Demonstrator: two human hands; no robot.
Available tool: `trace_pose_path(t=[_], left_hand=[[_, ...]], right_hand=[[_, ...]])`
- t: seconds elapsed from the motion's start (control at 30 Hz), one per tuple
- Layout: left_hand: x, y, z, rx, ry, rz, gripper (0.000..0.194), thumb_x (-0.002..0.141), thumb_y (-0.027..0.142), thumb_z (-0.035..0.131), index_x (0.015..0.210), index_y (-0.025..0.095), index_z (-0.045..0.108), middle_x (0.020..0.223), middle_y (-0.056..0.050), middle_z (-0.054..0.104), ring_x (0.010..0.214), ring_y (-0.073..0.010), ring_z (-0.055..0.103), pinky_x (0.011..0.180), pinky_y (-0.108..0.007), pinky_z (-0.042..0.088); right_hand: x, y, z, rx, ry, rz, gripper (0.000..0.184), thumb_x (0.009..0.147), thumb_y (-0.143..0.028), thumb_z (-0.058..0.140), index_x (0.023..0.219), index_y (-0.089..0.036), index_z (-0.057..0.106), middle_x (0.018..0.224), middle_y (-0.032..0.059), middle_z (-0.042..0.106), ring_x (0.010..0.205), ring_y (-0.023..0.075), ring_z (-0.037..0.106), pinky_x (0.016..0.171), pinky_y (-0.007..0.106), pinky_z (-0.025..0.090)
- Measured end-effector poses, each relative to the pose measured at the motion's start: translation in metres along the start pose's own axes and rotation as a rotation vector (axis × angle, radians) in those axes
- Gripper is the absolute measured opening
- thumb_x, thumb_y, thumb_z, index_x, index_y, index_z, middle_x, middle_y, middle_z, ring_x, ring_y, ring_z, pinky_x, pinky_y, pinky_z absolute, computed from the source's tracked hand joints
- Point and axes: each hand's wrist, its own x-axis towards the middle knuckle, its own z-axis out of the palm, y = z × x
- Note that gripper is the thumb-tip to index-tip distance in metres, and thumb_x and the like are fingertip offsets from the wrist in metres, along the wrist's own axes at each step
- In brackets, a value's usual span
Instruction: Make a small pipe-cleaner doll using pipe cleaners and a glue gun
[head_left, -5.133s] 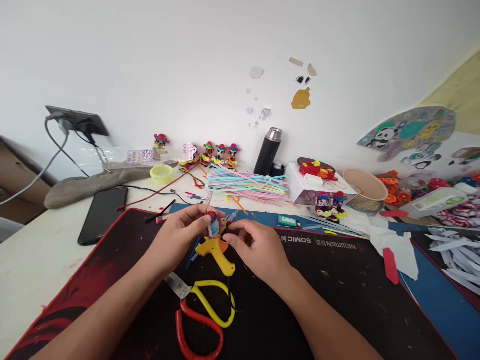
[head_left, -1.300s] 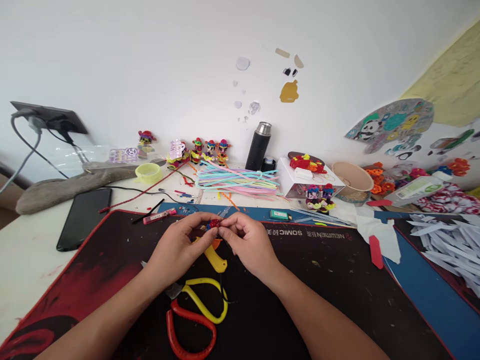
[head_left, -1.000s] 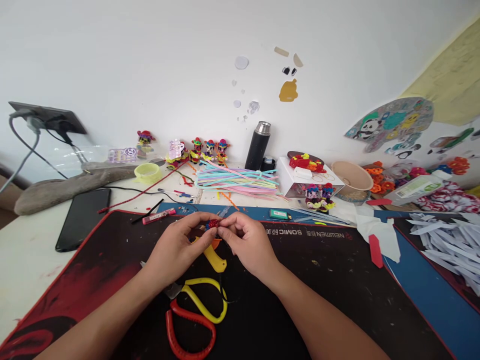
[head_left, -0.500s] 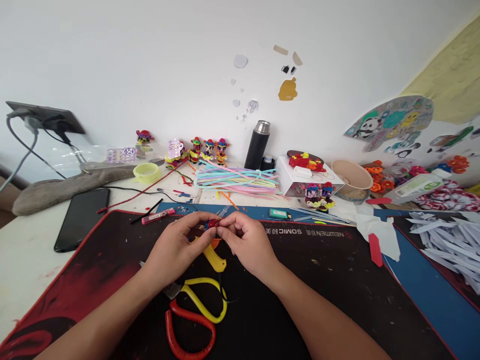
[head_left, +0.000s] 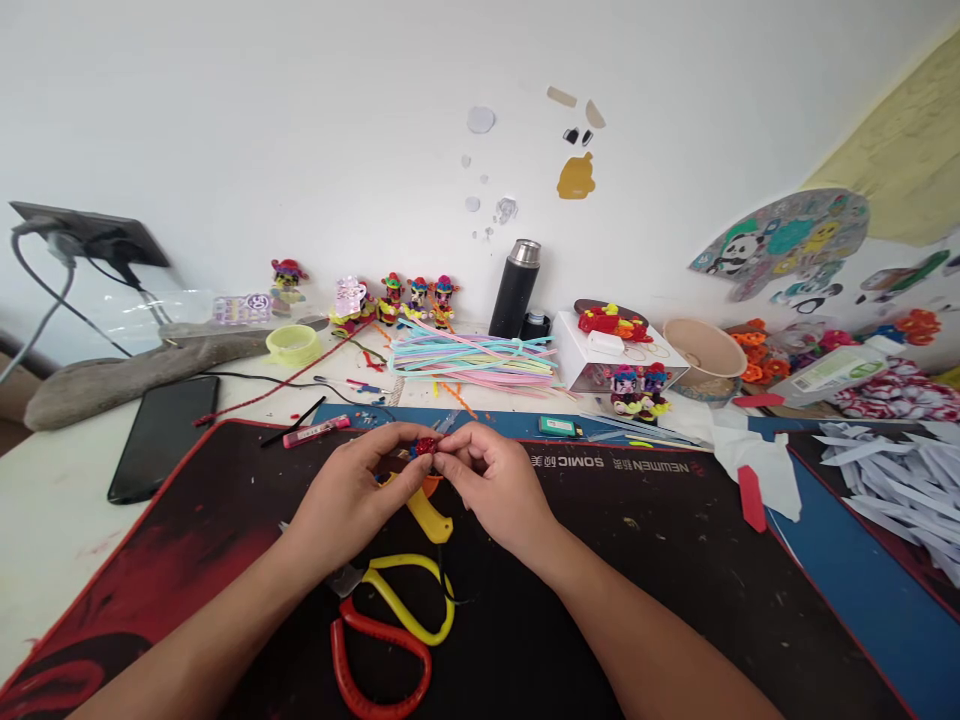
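Between my fingertips is a small red and blue fuzzy piece (head_left: 425, 447), mostly covered by the fingers, so its full shape is hidden. My left hand (head_left: 365, 487) pinches it from the left with thumb and forefinger. From the right, my right hand (head_left: 495, 482) also closes thumb and forefinger on it. Just below lies a tool with a yellow handle (head_left: 429, 515), partly under my left hand. Nearer to me are scissors with one yellow and one red handle loop (head_left: 384, 655), their blades partly hidden behind my left forearm.
A dark desk mat (head_left: 637, 570) lies under my hands. Behind it are a bundle of pastel pipe cleaners (head_left: 472, 360), a black thermos (head_left: 516, 290) and several small fuzzy figures (head_left: 418, 298). A phone (head_left: 165, 440) lies left; white paper strips (head_left: 892, 480) are piled right.
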Motion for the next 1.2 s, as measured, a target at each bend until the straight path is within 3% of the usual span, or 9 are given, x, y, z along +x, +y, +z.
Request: trace_pose_path(t=[1.2], left_hand=[[0.0001, 0.0017, -0.0018, 0.041, -0.029, 0.021, 0.036, 0.095, 0.051, 0.063, 0.116, 0.025, 0.077, 0.114, -0.007, 0.083, 0.099, -0.0283, 0.078, 0.087, -0.037, 0.061]], right_hand=[[-0.0001, 0.003, 0.0005, -0.053, 0.013, -0.01, 0.011, 0.092, -0.033, 0.068, 0.094, -0.022, 0.067, 0.06, -0.0071, 0.052, 0.055, 0.0135, 0.049, 0.056, 0.027, 0.037]])
